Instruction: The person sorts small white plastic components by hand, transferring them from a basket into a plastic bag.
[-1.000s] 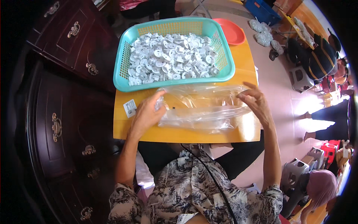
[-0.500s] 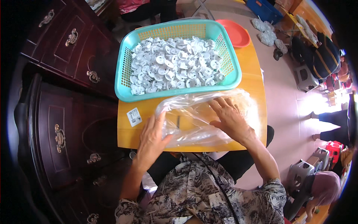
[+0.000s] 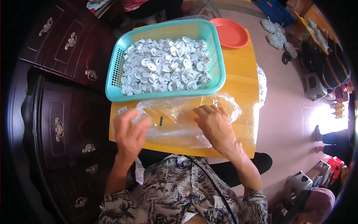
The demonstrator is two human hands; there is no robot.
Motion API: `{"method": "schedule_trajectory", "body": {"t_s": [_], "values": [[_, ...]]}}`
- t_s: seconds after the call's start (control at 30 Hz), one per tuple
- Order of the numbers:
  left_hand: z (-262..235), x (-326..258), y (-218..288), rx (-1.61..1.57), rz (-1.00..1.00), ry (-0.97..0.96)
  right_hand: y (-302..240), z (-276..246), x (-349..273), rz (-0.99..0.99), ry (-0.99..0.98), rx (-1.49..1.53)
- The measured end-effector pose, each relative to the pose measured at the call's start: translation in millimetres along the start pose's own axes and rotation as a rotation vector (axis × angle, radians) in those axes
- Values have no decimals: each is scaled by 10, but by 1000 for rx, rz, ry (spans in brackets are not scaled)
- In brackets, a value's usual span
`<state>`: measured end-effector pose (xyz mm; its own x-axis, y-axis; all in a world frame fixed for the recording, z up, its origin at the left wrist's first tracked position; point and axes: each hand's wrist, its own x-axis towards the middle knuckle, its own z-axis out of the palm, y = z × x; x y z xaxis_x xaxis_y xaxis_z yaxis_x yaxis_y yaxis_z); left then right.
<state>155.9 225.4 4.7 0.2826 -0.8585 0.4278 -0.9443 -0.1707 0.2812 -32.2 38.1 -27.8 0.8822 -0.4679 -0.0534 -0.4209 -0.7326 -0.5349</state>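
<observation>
A clear plastic bag (image 3: 173,139) lies flattened along the near side of the yellow table (image 3: 238,82). My right hand (image 3: 218,128) rests on the bag's right part, palm down, its fingers lightly bent and not gripping. At the bag's left end my left hand (image 3: 128,136) is lifted and a little blurred by motion; its fingers are apart and hold nothing. Just beyond the bag stands a turquoise plastic basket (image 3: 166,94), heaped with small round white plastic parts (image 3: 164,67).
A red-orange round plate (image 3: 231,33) sits at the table's far right corner. A white label (image 3: 122,110) lies beside my left hand. Dark wooden drawers (image 3: 61,108) rise close on the left. On the right-hand floor are grey stools (image 3: 298,184) and filled clear bags (image 3: 275,35).
My left hand has come off the bag and moved left. My right hand has shifted slightly left, and the bag lies flatter. The whole view has turned a little.
</observation>
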Motion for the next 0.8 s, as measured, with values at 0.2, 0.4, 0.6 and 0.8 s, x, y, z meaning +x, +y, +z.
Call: {"method": "schedule_trajectory", "body": {"t_s": [0.2, 0.4, 0.6, 0.8], "values": [[730, 327, 11, -456, -8, -589, -245, 340, -231, -249, 38, -112], [1115, 400, -108, -204, 96, -528, -252, 537, -562, -307, -193, -130], [1303, 191, -20, -58, 25, -528, -331, 452, -617, -263, -66, -15], [1173, 217, -78, -203, 104, -439, -173, 439, -189, 34, 32, -277]]}}
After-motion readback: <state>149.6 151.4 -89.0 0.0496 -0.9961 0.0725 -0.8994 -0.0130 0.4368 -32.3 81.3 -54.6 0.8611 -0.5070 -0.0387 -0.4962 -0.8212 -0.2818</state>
